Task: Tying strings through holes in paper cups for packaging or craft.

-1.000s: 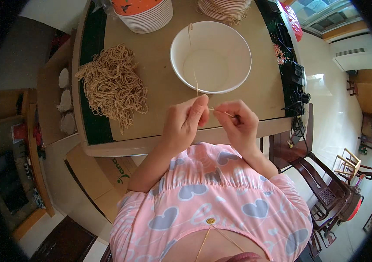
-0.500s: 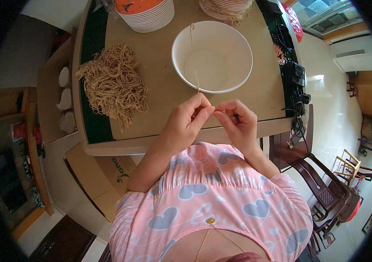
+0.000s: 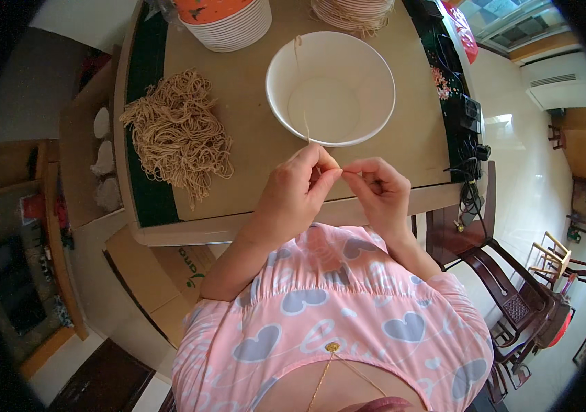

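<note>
My left hand (image 3: 300,180) and my right hand (image 3: 381,187) meet at the fingertips just in front of a white paper bucket (image 3: 331,86). Both are closed in a pinch on a thin tan string (image 3: 305,118). From my left fingers the string runs up through the bucket's opening to its far left rim, where it passes through near the edge. The string's end between my fingertips is too small to make out. Left of the bucket lies a tangled heap of tan strings (image 3: 179,134).
A stack of orange-printed buckets (image 3: 228,31) stands at the back left. Another white stack (image 3: 353,12), with strings hanging about it, is at the far edge. Black cables and adapters (image 3: 470,117) line the table's right side. An open cardboard box (image 3: 159,275) sits below the left front edge.
My hands have shifted slightly to the right, still pinched together on the string. The string slants a little more inside the bucket. The heap and stacks look the same.
</note>
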{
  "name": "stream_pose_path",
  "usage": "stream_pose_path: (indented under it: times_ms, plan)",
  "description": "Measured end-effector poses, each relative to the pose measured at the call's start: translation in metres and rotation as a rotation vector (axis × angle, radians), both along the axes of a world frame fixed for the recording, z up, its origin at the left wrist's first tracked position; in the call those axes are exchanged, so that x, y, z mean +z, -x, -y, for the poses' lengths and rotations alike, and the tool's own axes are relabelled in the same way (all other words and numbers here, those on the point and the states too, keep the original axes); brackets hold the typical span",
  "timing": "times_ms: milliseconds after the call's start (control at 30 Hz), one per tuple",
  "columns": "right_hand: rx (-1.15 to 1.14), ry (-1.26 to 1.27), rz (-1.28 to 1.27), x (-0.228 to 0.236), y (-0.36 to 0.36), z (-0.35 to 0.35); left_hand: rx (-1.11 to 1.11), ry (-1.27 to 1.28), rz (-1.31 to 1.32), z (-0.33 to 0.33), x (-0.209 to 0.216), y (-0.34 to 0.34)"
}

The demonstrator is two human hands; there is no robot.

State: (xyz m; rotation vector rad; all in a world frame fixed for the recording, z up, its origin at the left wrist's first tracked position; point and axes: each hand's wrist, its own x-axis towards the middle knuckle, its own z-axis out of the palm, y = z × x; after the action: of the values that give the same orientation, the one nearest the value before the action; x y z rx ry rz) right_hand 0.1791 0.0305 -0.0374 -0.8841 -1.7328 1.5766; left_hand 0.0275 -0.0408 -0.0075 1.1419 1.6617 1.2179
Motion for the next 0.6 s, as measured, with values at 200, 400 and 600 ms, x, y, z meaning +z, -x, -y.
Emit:
stream_pose_path:
  times_ms: [200,400,600]
  plan:
    - [-0.184,0.069,-0.119,-0.006,-0.005,-0.009,0.021,-0.239,-0.294,-0.019,0.01,-0.01]
    - [-0.264,0.101,-0.305,-0.026,0.002,-0.03,0.018,-0.401,-0.86,-0.057,-0.003,-0.002]
    - [-0.249,-0.229,-0.256,-0.022,0.033,-0.047,0.071,-0.061,-0.347,-0.054,0.016,0.028]
